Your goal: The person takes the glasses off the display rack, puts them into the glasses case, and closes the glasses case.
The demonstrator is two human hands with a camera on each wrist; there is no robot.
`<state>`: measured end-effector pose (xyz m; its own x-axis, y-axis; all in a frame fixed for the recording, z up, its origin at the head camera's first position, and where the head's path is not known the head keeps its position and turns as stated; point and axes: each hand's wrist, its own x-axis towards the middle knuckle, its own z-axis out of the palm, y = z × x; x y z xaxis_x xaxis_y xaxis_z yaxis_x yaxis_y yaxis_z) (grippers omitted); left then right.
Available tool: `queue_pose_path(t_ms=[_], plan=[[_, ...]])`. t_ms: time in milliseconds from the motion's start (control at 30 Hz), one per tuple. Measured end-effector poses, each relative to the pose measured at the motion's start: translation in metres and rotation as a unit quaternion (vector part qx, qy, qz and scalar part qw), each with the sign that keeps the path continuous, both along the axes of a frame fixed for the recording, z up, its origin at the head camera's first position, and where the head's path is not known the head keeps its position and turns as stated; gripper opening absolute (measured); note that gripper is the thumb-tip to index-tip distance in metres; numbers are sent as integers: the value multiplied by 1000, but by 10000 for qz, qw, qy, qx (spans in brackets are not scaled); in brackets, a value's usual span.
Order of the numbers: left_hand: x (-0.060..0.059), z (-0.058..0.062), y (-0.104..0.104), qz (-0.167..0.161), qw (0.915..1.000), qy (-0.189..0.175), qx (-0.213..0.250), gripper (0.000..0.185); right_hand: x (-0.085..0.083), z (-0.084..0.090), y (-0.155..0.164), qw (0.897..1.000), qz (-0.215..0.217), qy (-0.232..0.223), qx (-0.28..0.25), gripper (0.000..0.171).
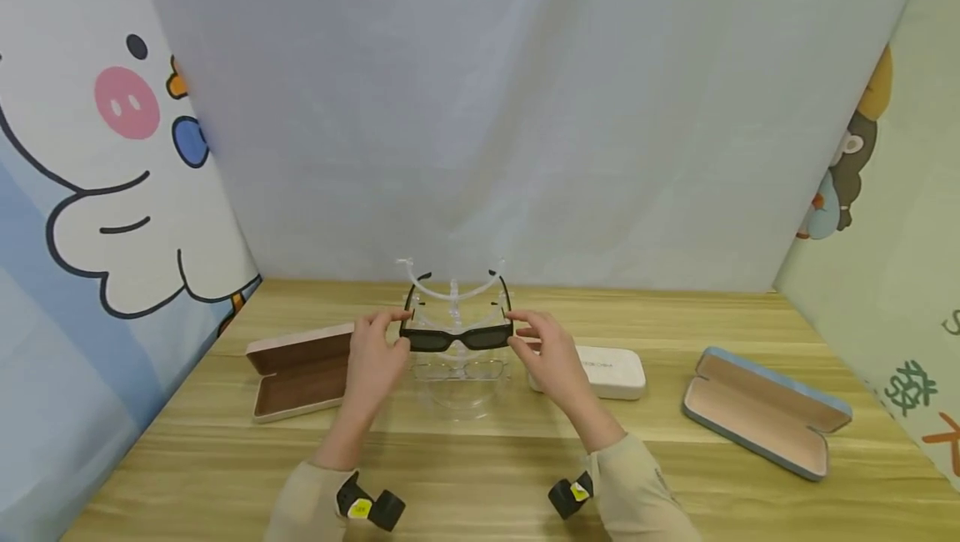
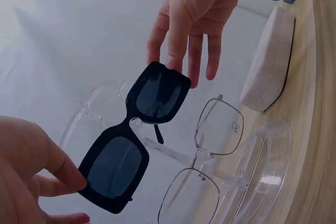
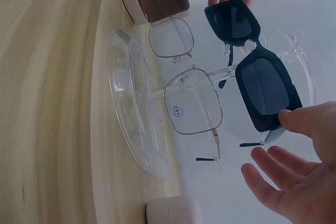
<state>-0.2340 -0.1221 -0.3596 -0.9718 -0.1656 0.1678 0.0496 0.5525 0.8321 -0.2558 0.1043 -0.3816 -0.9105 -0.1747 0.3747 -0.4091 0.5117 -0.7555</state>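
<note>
Fingers (image 1: 392,317) hold black sunglasses (image 1: 487,337); the side wall (image 1: 855,300) shows green "發" (image 1: 911,387).

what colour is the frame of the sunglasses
The sunglasses frame is black; it shows best in the left wrist view.

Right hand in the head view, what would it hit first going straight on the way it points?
The sunglasses, whose end the right hand is touching; beyond them, probably the clear stand, though depth is hard to judge.

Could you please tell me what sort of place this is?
Probably a staged booth: a wood-grain table with a plain backdrop behind, cartoon panels at both sides and a glasses stand on top.
</note>
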Motion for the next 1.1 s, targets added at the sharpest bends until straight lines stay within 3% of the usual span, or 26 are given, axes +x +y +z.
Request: queue_pose_path(t_ms=[100,233,600,767,1100], plan=[[-1,0,-4,-253,9988,-351,221,40,-1,1,-1,9999,99,-50,41,32],[-3,-1,-9,-478,9975,-450,265,40,-5,1,-1,9996,209,-74,172,31],[-4,-4,-19,-659,9969,-230,-358,31,-9,3,-1,9997,160,-92,126,19],[-5,-3,-21,-739,9955,9,-594,19,-8,4,-2,9998,95,-83,-132,17],[-1,7,-24,-925,9939,305,-511,18,-3,10,3,9989,240,7,-394,20]])
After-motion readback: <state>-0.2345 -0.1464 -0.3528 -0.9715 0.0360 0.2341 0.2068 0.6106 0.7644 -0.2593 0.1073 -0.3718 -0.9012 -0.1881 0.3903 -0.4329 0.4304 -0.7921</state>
